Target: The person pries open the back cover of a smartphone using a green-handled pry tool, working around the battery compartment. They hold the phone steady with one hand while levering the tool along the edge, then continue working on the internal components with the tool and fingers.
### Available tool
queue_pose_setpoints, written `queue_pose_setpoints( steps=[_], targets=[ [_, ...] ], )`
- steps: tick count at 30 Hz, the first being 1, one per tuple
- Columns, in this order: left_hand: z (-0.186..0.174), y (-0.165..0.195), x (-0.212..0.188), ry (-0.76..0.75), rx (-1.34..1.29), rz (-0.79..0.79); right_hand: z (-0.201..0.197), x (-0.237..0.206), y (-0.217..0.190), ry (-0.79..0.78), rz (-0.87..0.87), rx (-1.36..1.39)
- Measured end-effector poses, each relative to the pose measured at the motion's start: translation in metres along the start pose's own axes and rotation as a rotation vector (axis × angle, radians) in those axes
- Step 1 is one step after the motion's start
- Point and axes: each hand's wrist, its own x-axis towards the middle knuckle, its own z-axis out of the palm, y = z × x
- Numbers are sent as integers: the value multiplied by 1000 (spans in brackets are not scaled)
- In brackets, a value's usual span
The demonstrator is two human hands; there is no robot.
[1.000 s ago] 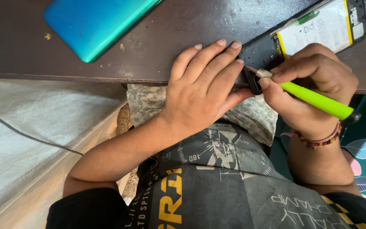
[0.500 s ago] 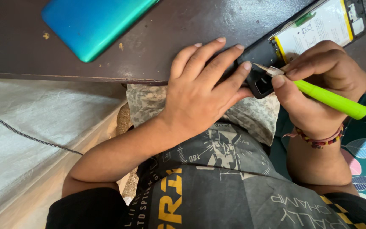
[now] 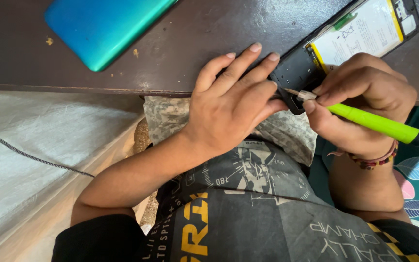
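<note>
I judged the step in hand to be work on the fasteners or catches at the near corner of the opened phone, which lay back-off on the dark table with its white, yellow-edged battery exposed. My right hand was closed around the green-handled screwdriver, thumb and forefinger pinching it just behind the metal shaft, and the tip sat on the phone's black frame right beside the fingertips of my left hand. That left hand gripped nothing; it lay flat, fingers spread, pressing the phone's near end down against the table edge.

The next move, as I judged it, called for a steady downward press and a small, controlled turn or pry at the tip, with the left hand holding the frame from sliding; a slip would have sent the point toward the battery just beyond the grip.

Counting: one opened phone, one battery in it, one screwdriver, one teal back cover lying well off to the far left of my left hand, one braided cable trailing over the pale cloth below the table, and one beaded bracelet on my right wrist
</note>
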Motion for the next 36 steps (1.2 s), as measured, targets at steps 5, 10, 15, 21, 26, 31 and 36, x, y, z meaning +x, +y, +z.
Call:
queue_pose_setpoints(
  steps=[5,10,15,21,26,31,36],
  targets=[
    [0,-1,-1,15,-27,-9,6,1,-8,20,32,-46],
    [-1,-1,0,15,-10,-3,4,5,-10,1,26,-29],
    [-1,-2,0,29,-9,1,8,3,-10,21,15,-78],
    [0,-1,-1,20,-4,-2,0,6,-6,-30,9,-28],
    [-1,-2,-1,23,-5,3,2,2,-6,-14,14,-79],
    [-1,-2,-1,14,0,0,-2,4,-4,-36,24,-32],
    [0,-3,-1,20,-9,-2,2,1,-4,-7,-17,-95]
  ],
)
